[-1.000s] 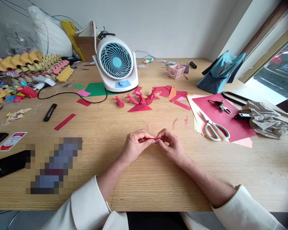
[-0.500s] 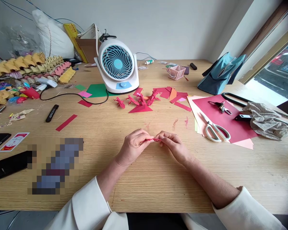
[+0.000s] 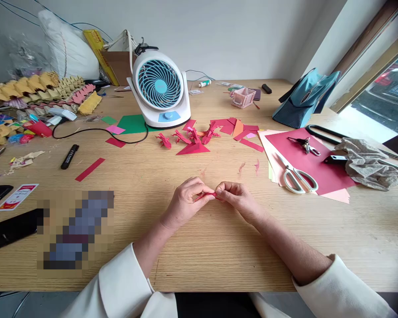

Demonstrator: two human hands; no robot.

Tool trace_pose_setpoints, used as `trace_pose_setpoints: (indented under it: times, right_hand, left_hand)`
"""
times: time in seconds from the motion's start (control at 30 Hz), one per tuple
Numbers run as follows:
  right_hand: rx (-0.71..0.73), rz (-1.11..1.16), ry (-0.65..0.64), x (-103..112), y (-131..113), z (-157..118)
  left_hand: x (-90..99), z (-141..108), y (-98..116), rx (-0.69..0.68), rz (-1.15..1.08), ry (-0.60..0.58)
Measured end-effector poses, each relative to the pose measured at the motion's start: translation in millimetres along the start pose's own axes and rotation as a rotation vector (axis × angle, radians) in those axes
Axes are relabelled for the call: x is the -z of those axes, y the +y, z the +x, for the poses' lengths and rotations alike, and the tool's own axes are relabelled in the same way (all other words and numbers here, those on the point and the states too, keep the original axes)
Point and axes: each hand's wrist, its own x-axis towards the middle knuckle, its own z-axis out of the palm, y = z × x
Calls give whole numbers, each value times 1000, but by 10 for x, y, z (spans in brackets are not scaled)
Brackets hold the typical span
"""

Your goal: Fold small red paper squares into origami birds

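Note:
Between my two hands is a small piece of folded red paper (image 3: 209, 194), mostly covered by fingers. My left hand (image 3: 189, 198) pinches it from the left, thumb against fingertips. From the other side, my right hand (image 3: 237, 197) grips its right end between thumb and forefinger. The fingertips of both hands nearly meet over the tabletop. Beyond the hands lie several folded red paper figures (image 3: 193, 138), with a larger pointed red fold (image 3: 193, 149) in front of them. Small red scraps (image 3: 257, 166) rest on the wood nearer to my right hand.
A white fan (image 3: 161, 88) stands at the back. On the right, white-handled scissors (image 3: 300, 179) and keys (image 3: 305, 145) lie on red sheets (image 3: 295, 141). At left are a black marker (image 3: 69, 157), a red strip (image 3: 90, 169) and a black phone (image 3: 15, 229). A blue bag (image 3: 301, 104) sits back right.
The fingertips of my hands have come closer together on the red paper. More of the paper now shows between my left thumb and fingers. The view has shifted slightly.

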Motion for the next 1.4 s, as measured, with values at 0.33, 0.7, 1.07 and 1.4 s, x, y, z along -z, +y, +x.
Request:
trace_pose_setpoints:
  times: [0.33,0.7,1.07,1.4]
  right_hand:
    - [-24,30,-75,25,-51,-6]
    - [-23,-49,-87,64,-43,3]
    - [-30,-13,-129,117,-45,24]
    - [-44,-34,-162,149,-65,22]
  left_hand:
    - [-1,5,14,4,-33,1]
    - [-5,0,8,-97,77,3]
    - [-10,10,36,-110,108,19]
    - [-24,-2,3,-89,24,9]
